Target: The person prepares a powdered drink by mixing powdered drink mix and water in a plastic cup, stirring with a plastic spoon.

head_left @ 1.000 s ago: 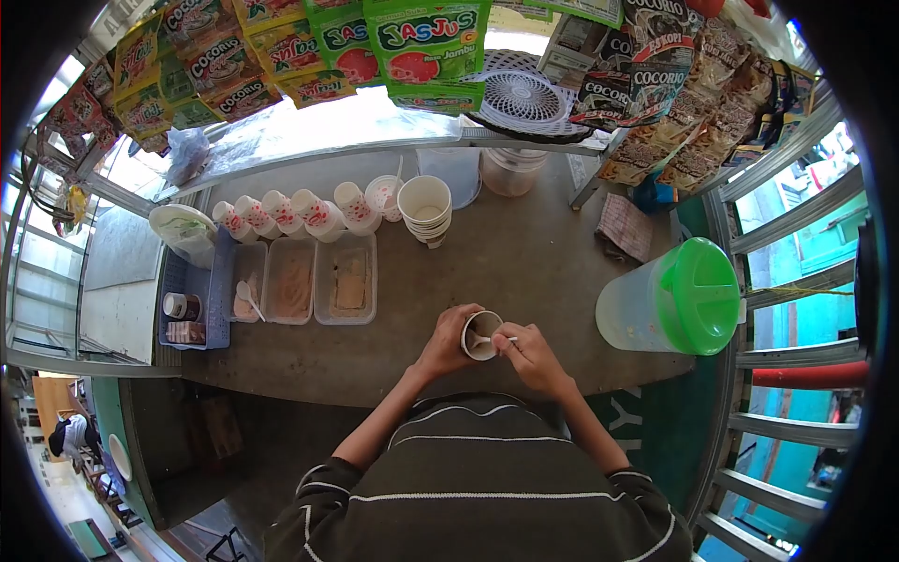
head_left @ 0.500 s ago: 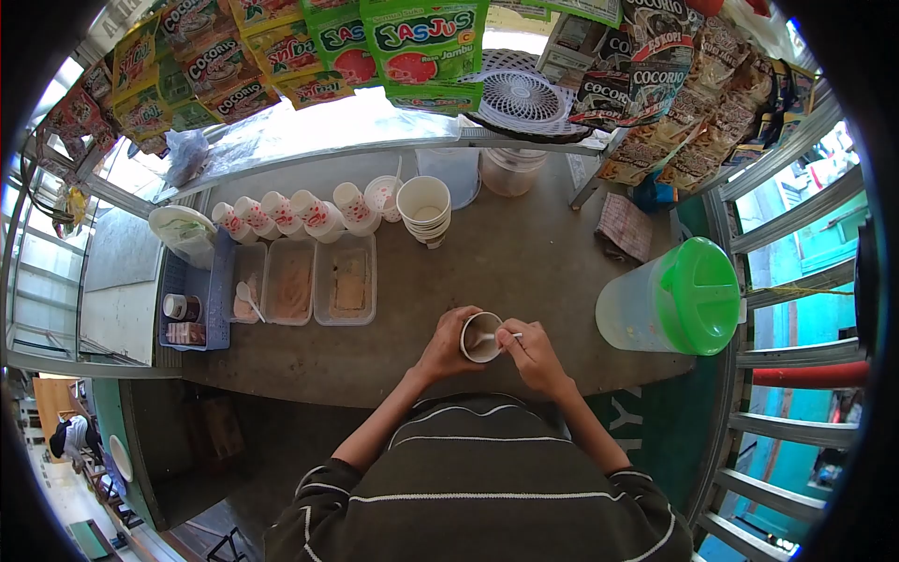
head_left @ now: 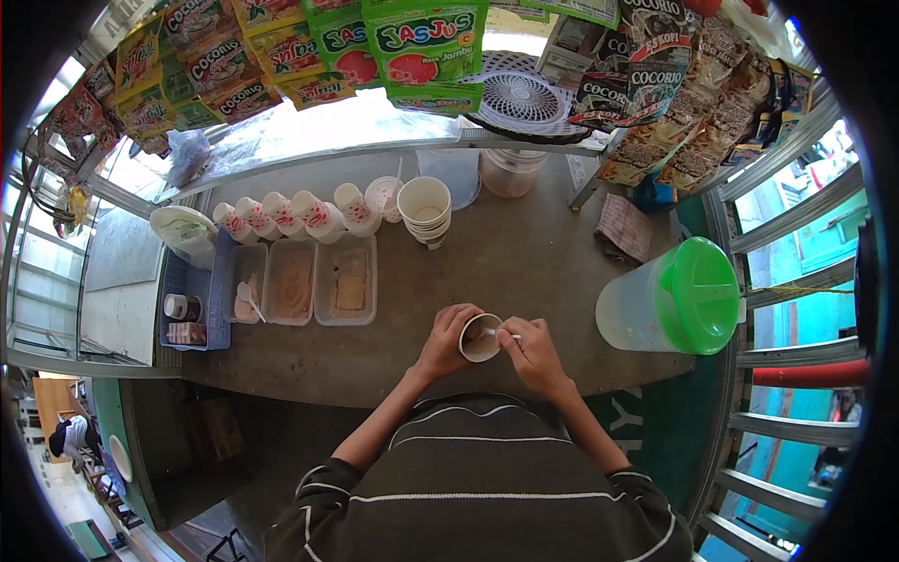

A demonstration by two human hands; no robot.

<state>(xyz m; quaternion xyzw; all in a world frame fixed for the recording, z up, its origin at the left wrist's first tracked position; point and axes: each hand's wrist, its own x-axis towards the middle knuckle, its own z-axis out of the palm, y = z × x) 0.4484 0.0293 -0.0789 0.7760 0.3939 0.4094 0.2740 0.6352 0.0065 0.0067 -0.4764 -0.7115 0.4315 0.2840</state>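
Observation:
My left hand (head_left: 444, 344) is wrapped round the side of a white paper cup (head_left: 479, 352) near the front edge of the table. Some brownish content shows inside the cup. Pinched in my right hand (head_left: 534, 358) is a white spoon (head_left: 517, 336), its lower end inside the cup. Beyond the hands, to the left, three clear plastic containers (head_left: 373, 281) hold brownish and pinkish powder. Another white spoon (head_left: 248, 298) rests in the leftmost one.
Stacked cups (head_left: 424, 201) and a row of printed cups (head_left: 306, 208) stand behind the containers. A blue basket (head_left: 220, 281) is at left. On the right are a green-lidded water jug (head_left: 698, 295) and a folded cloth (head_left: 625, 228). Sachets (head_left: 423, 42) hang overhead.
The spoon has shifted slightly inside the cup, with a small movement of my right hand. My left hand keeps the cup in nearly the same place.

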